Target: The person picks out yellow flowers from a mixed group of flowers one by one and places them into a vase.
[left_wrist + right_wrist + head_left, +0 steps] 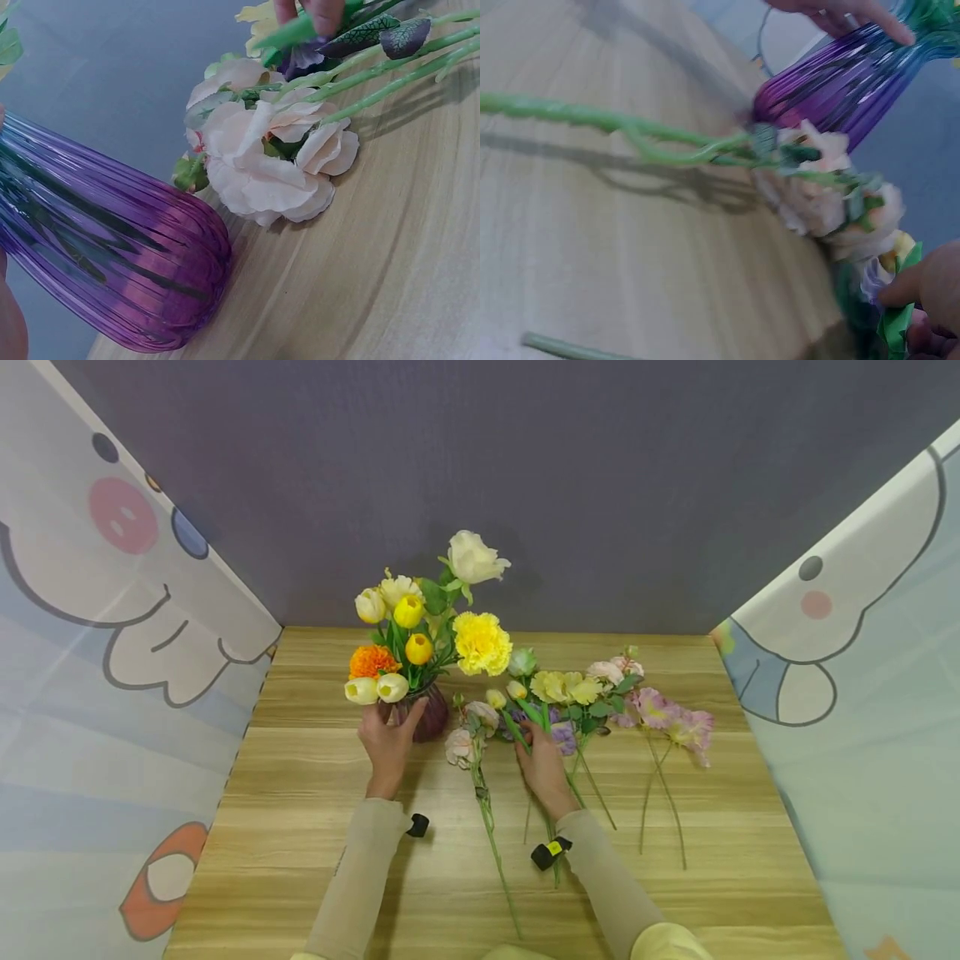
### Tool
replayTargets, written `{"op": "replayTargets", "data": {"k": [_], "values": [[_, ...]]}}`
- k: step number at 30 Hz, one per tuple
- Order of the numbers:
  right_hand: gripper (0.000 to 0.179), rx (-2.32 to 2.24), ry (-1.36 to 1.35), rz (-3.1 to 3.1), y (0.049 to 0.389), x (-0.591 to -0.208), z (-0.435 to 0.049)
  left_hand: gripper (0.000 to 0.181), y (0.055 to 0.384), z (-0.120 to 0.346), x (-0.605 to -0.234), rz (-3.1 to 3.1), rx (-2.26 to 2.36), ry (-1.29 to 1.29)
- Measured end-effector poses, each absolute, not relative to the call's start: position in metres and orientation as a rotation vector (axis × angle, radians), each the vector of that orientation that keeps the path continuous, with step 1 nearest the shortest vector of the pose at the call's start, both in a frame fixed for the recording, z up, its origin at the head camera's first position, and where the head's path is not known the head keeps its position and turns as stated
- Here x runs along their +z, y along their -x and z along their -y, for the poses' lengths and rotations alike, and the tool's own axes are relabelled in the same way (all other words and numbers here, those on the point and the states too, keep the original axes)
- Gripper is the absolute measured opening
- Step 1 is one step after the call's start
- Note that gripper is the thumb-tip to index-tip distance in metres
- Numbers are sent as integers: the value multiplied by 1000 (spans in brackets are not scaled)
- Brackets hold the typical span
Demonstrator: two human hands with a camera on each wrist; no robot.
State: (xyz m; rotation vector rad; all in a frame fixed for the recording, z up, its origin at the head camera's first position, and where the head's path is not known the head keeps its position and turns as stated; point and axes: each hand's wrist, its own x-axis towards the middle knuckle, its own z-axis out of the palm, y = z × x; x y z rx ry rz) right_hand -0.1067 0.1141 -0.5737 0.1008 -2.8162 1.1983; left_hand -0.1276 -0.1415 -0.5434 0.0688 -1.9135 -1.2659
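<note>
My left hand (pixel 386 747) grips the ribbed purple glass vase (pixel 432 720) near its neck. The vase bears white and yellow tulips, an orange carnation (pixel 372 662), a yellow carnation (pixel 482 644) and a tall white rose (pixel 475 558). In the left wrist view, stems show through the vase (pixel 150 247), and only an edge of the left hand appears. My right hand (pixel 542 768) pinches pale yellow tulips (pixel 496 698) by their green leaves and stems, just above the flowers on the table. Fingers partly hide the hold in the right wrist view.
Pale pink roses (pixel 461 747) lie between the hands, long stem toward me. Purple flowers (pixel 562 737), yellow blooms (pixel 566 687) and pink-mauve flowers (pixel 671 718) lie to the right on the wooden table (pixel 300 827). A grey wall (pixel 600 510) stands behind, with printed curtains at both sides.
</note>
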Motion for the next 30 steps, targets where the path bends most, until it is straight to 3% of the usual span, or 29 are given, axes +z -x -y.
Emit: {"op": "replayTargets", "data": {"k": [8, 18, 24, 30], "values": [[21, 1243, -190, 2551, 111, -553, -125, 64, 122, 142, -540, 1983, -1202, -104], [22, 1695, -1, 2173, 115, -499, -138, 77, 116, 159, -527, 2225, -1123, -71], [19, 1915, -39, 1821, 115, -469, -139, 63, 120, 170, -523, 2227, -1359, 94], [11, 2088, -148, 1493, 119, -445, -137, 57, 119, 171, -523, 2222, -1417, 81]]}}
